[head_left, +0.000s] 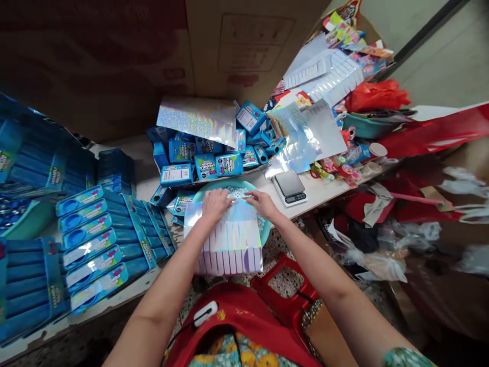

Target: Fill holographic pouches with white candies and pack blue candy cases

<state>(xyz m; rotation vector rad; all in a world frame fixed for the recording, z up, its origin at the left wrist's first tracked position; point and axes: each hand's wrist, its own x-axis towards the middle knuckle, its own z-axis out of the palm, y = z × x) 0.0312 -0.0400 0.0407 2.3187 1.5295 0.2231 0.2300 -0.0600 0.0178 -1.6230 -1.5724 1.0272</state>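
Note:
A shiny holographic sheet (pixel 233 234), marked into narrow strips, lies tilted over a teal basin (pixel 266 233). Small pale round pieces (pixel 237 192) show in the basin beyond the sheet's far edge. My left hand (pixel 217 205) grips that far edge near its middle, fingers bent over it. At the right part of the same edge, my right hand (pixel 263 204) is closed in a pinch between thumb and forefinger. Whether a loose strip is in that pinch is too small to make out. Blue printed boxes (pixel 229 164) are heaped just behind the basin.
Rows of blue boxes (pixel 95 244) stand on the left of the table. A digital scale (pixel 289 187) sits right of the basin. More holographic sheets (pixel 294 135) and a red plastic bag (pixel 376 96) lie farther right. A red stool (pixel 284 280) is below the table edge.

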